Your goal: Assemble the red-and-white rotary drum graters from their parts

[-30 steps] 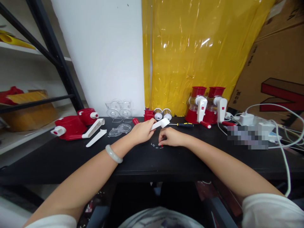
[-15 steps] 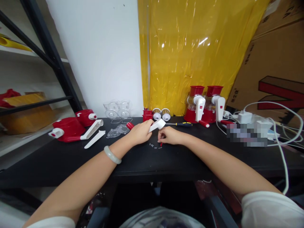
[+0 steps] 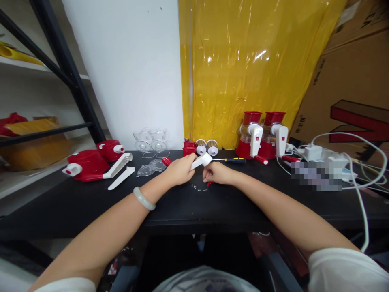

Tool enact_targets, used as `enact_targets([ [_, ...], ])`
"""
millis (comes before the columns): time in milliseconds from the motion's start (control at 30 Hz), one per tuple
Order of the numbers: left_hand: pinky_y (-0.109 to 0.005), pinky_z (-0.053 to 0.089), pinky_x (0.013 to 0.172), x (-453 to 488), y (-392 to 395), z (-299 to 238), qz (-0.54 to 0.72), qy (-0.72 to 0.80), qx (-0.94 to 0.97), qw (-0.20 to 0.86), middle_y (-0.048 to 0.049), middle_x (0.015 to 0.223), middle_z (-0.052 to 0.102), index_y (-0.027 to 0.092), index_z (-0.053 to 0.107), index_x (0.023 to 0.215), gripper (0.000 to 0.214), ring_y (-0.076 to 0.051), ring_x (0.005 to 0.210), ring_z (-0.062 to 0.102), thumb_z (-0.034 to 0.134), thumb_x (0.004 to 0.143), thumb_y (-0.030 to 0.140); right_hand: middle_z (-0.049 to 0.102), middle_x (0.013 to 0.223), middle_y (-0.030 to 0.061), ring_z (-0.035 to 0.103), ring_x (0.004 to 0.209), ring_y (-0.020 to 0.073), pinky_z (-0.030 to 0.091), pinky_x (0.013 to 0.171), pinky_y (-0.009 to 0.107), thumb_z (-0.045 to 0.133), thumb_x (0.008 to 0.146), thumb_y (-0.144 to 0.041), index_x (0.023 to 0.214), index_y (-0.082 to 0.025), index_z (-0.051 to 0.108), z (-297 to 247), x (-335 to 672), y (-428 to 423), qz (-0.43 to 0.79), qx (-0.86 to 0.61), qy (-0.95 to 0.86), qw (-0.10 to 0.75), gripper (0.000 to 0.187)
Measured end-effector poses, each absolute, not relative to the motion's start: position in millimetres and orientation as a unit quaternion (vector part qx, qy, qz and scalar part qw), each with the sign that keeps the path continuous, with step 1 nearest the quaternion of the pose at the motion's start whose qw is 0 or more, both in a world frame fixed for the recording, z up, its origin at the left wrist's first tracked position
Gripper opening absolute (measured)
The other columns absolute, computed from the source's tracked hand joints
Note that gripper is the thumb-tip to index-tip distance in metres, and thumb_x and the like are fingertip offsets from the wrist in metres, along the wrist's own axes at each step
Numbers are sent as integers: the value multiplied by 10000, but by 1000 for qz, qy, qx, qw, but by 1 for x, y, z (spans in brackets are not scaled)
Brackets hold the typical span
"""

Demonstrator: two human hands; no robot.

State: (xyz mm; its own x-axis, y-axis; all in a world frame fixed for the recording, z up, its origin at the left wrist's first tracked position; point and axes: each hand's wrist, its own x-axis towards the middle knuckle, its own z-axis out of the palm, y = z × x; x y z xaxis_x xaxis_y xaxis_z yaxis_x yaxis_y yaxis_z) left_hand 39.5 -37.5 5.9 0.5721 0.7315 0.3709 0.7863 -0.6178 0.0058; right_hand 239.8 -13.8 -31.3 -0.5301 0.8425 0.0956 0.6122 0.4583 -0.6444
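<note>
My left hand is closed round a white plastic handle piece, its wide end pointing right over the black table. My right hand sits just right of it with fingers pinched at the handle's tip; what they pinch is too small to make out. Several small pale screws and a small red bit lie on the table under the hands. A pale bangle is on my left wrist.
Red housings with white handles and clear plastic lids lie at the left. Two assembled red-and-white grinders, small drums and a screwdriver stand at the back. White chargers and cables spread at the right.
My right hand lifted from the screws on the table and moved up to the tip of the white handle. My left hand drew the handle slightly closer.
</note>
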Motion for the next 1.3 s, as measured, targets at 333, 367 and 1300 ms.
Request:
enact_targets([
  [333, -332, 461, 686, 41, -41, 8, -172, -439, -880, 63, -69, 1015, 649, 220, 471, 1055, 248, -245, 877, 645, 475, 808, 199, 659, 724, 24, 593, 650, 112, 443, 621, 221, 634, 746, -90, 810, -129, 639, -22, 245, -17, 238, -429, -845, 213, 75],
  [367, -331, 462, 684, 41, -42, 8, -172, -440, -879, 61, -67, 1012, 651, 221, 472, 1059, 252, -244, 880, 646, 476, 809, 199, 653, 716, 23, 579, 643, 115, 435, 613, 227, 679, 738, -153, 795, -131, 640, -20, 247, -16, 219, -436, -845, 219, 73],
  [1300, -337, 460, 679, 41, -44, 9, -157, -450, -875, 89, -69, 1041, 651, 224, 466, 1062, 252, -251, 863, 654, 477, 810, 207, 657, 669, 8, 604, 610, 106, 453, 589, 210, 691, 688, -93, 776, -130, 646, -20, 250, -18, 293, -426, -836, 183, 106],
])
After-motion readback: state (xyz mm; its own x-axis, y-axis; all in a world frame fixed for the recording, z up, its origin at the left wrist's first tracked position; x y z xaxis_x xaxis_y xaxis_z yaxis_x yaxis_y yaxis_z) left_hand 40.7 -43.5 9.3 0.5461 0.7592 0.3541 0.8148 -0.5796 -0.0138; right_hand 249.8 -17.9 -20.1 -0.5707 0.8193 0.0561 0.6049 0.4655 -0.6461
